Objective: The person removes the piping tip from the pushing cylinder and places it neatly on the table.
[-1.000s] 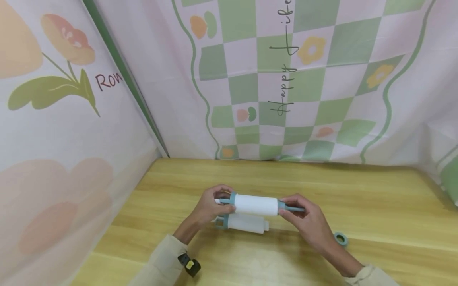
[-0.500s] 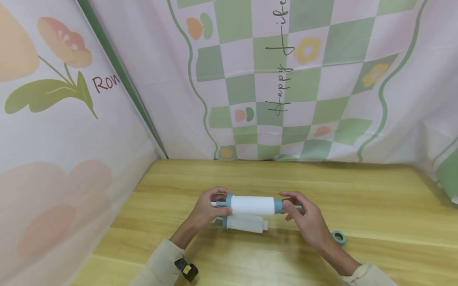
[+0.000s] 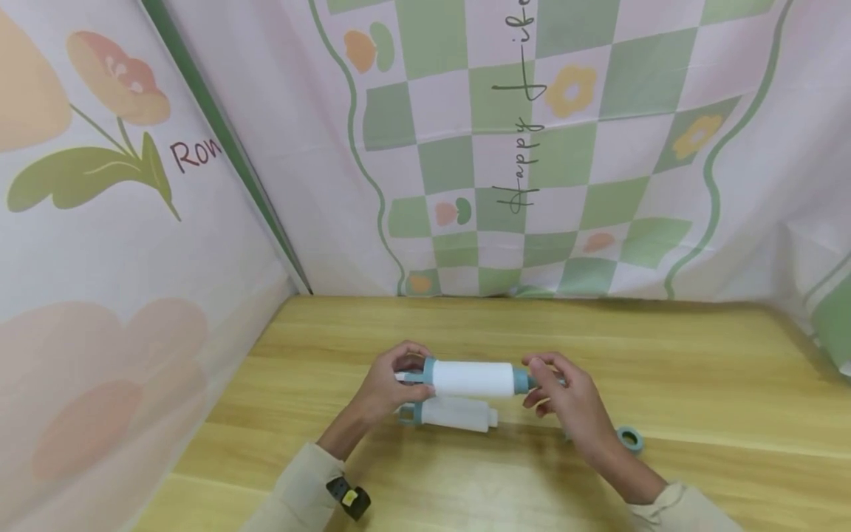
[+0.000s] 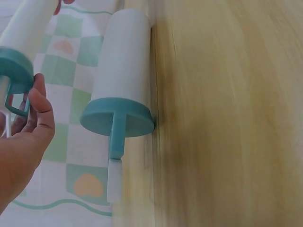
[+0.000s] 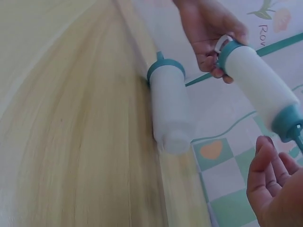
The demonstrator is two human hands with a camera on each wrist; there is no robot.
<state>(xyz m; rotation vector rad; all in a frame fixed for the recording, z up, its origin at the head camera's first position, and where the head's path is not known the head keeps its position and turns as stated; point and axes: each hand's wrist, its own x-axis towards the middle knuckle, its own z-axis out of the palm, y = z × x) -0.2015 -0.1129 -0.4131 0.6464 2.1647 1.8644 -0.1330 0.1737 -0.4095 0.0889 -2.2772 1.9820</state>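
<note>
A white bottle (image 3: pixel 472 378) with teal ends is held sideways above the table. At its left end, my left hand (image 3: pixel 380 384) grips the teal collar and handle. My right hand (image 3: pixel 573 395) is at the other end, thumb and fingers around the thin tip of the teal cap (image 5: pixel 287 122); fingers partly hide the tip. In the right wrist view, several fingers of my right hand (image 5: pixel 277 187) curl loosely below the cap. A second white bottle (image 3: pixel 457 414) lies just in front, with a teal collar (image 4: pixel 118 116) and a bare white neck (image 5: pixel 177 141).
A teal ring (image 3: pixel 630 440) lies on the wooden table (image 3: pixel 718 414), beside my right wrist. A small teal piece (image 3: pixel 567 436) shows partly behind my right hand. Patterned cloth (image 3: pixel 445 162) hangs along the back and left sides of the table.
My right fingers have shifted around the cap's tip, the thumb rising toward the index finger. The cap's teal wide part now shows more. My left hand keeps its grip; both bottles stay nearly in place.
</note>
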